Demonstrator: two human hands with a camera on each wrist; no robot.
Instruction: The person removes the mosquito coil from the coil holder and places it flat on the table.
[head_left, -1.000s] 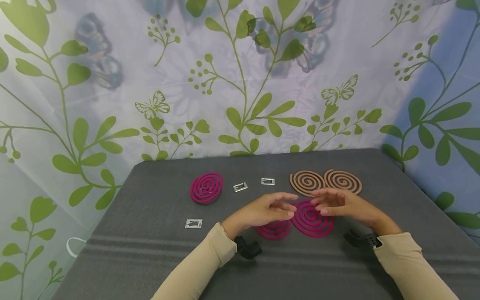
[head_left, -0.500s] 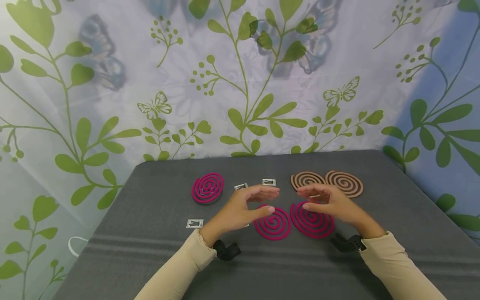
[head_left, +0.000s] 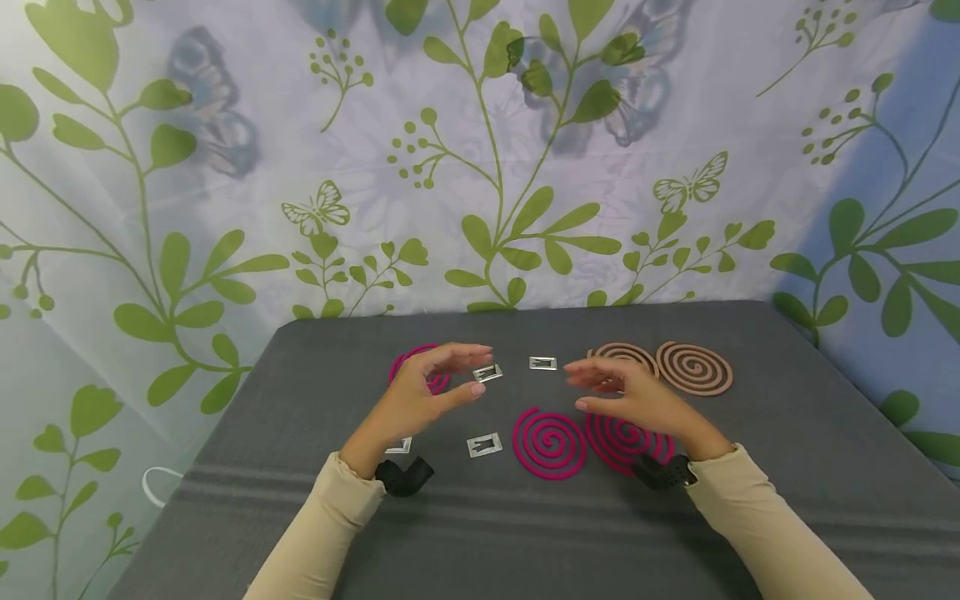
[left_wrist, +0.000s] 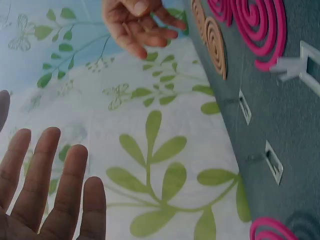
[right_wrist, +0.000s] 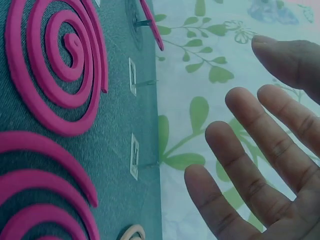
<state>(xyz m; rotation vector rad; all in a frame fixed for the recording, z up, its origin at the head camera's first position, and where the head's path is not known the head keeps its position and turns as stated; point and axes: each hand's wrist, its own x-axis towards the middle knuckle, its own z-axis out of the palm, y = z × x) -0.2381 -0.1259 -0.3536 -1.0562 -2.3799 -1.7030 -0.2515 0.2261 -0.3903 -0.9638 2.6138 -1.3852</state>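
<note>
Both hands hover over the table with relaxed, spread fingers and hold nothing. My left hand (head_left: 420,387) is at the left, overlapping a pink mosquito coil (head_left: 400,363) that sits raised and tilted at the back. To the right, my right hand (head_left: 637,400) partly covers another pink mosquito coil (head_left: 617,444) and a brown one (head_left: 622,348). A third pink coil (head_left: 550,443) lies flat between the hands. Small metal coil stands lie about: one in front (head_left: 484,445), two farther back (head_left: 489,372), and one half hidden under the left wrist (head_left: 400,447).
A second brown coil (head_left: 694,368) lies at the back right, beside the first. The grey table (head_left: 480,533) ends at a leaf-patterned curtain (head_left: 420,208). A white cable loop (head_left: 152,487) shows past the left edge. Black straps (head_left: 405,477) circle both wrists.
My hands have moved apart: the left swung well to the left, uncovering the near pink coil and a metal stand, and the right shifted slightly left. The coils stay where they were.
</note>
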